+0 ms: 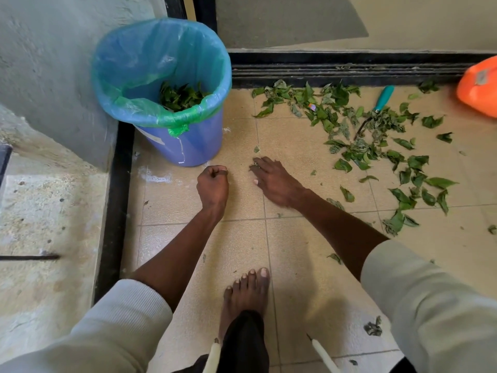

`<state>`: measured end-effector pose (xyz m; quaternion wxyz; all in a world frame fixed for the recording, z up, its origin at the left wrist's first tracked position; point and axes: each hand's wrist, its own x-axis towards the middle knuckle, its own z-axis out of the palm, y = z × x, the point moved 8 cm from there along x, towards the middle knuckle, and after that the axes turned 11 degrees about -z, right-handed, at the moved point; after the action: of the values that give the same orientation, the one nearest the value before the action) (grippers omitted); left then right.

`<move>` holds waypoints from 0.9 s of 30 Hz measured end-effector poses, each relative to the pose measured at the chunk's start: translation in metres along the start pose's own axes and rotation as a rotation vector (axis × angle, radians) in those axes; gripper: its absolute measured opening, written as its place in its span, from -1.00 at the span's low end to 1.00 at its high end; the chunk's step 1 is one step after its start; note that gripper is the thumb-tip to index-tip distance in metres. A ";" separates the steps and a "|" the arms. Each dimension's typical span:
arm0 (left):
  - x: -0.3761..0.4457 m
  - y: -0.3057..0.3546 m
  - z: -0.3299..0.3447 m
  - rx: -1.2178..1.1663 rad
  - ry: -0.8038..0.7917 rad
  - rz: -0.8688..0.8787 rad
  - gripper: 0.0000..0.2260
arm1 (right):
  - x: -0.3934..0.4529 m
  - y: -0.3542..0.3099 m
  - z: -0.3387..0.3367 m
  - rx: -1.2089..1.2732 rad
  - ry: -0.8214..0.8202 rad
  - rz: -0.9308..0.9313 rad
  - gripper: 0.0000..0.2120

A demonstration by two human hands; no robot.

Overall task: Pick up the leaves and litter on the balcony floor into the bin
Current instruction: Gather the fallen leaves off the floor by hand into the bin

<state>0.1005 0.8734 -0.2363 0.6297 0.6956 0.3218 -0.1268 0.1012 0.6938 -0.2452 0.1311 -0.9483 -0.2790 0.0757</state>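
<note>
A blue bin with a blue-green liner stands on the tiled floor by the wall, with green leaves in its bottom. Many more green leaves lie scattered to the right, and a small colourful wrapper scrap sits among them. My left hand is a closed fist just in front of the bin; nothing shows in it. My right hand lies flat on the tiles, its fingertips on a small leaf bit.
A teal-handled tool lies among the far leaves. An orange object sits at the right edge. A black sliding-door track runs behind. A raised concrete ledge borders the left. My bare foot stands below my hands.
</note>
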 end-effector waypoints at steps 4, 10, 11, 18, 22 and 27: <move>-0.005 -0.002 0.011 0.006 -0.027 -0.022 -0.85 | -0.022 -0.009 0.001 -0.029 -0.262 -0.002 -0.26; -0.013 -0.006 0.024 -0.112 -0.105 -0.074 -0.83 | -0.044 -0.018 -0.013 -0.201 -0.088 0.001 -0.56; -0.015 -0.007 0.026 -0.147 -0.129 -0.099 -0.85 | -0.046 -0.018 -0.013 -0.226 -0.071 -0.019 -0.60; -0.032 -0.030 0.066 -0.482 -0.403 -0.453 -0.85 | -0.066 0.031 -0.029 0.753 0.712 0.803 -0.76; -0.045 -0.042 0.085 -0.650 -0.504 -0.590 -0.67 | -0.053 -0.019 -0.002 1.525 0.926 1.083 -0.77; -0.030 -0.051 0.086 -0.716 -0.407 -0.611 -0.72 | -0.030 -0.058 -0.015 0.971 0.581 0.760 -0.60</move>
<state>0.0668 0.7825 -0.2743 0.8125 0.2716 0.4046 -0.3200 0.0496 0.7214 -0.2117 0.5756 -0.7960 0.1855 -0.0247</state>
